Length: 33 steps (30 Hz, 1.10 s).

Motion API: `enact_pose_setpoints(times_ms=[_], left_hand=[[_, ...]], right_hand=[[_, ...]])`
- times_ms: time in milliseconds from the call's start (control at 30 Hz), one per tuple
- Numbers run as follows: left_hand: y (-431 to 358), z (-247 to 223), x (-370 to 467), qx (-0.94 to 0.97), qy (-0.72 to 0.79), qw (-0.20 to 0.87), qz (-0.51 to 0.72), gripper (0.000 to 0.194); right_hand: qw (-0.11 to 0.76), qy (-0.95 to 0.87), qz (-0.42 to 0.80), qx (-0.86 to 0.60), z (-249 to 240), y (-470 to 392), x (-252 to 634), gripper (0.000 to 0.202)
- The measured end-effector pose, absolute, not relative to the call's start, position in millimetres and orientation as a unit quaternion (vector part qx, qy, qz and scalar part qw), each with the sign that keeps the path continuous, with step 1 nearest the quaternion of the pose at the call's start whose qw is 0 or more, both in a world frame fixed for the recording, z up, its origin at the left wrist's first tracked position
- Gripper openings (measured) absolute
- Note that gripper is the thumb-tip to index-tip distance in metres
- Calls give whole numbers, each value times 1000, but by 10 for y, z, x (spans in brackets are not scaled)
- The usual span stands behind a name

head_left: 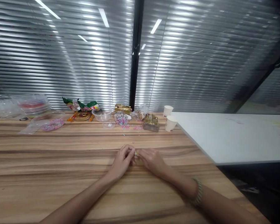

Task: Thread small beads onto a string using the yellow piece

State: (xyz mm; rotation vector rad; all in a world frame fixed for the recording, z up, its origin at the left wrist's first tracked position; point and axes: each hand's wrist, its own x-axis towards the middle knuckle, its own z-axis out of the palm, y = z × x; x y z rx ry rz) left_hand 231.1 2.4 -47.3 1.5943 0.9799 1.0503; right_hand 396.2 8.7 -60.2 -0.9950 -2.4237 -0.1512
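My left hand (123, 160) and my right hand (153, 161) meet over the middle of the wooden table (60, 180). Their fingertips pinch a tiny yellowish-green piece (135, 153), mostly hidden by the fingers, so its kind does not show. Both hands rest close to the tabletop with fingers curled inward. A braided band (198, 192) circles my right wrist. Beyond the hands lies a heap of small pink, teal and white pieces (121, 119), with a few strays (124, 134) nearer to me.
Along the back stand a clear bowl (102, 115), its lid (109, 124), green snack bags (88, 105), a gold packet (123, 108), a gold-topped box (151, 123) and paper cups (171, 123). Plastic containers (32, 104) sit at left. A white table (224, 133) adjoins on the right.
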Motion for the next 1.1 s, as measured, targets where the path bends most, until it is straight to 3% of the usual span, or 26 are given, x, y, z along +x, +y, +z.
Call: enact_pose_setpoints(times_ms=[367, 500, 667, 867, 1100], left_hand=[[35, -472, 2332, 594, 402, 487, 498, 23], [134, -471, 2268, 517, 402, 507, 560, 39], [189, -498, 2236, 558, 425, 494, 514, 26], [154, -553, 2276, 635, 384, 478, 470, 22], [168, -565, 2261, 644, 404, 460, 458, 24]], right_hand=[[330, -882, -35, -334, -577, 89, 3948, 20], [337, -887, -29, -314, -590, 74, 3945, 19], [342, -874, 2, -344, -610, 101, 3951, 18], [349, -853, 103, -373, -579, 107, 3957, 20], [446, -687, 328, -471, -535, 132, 3936, 26]])
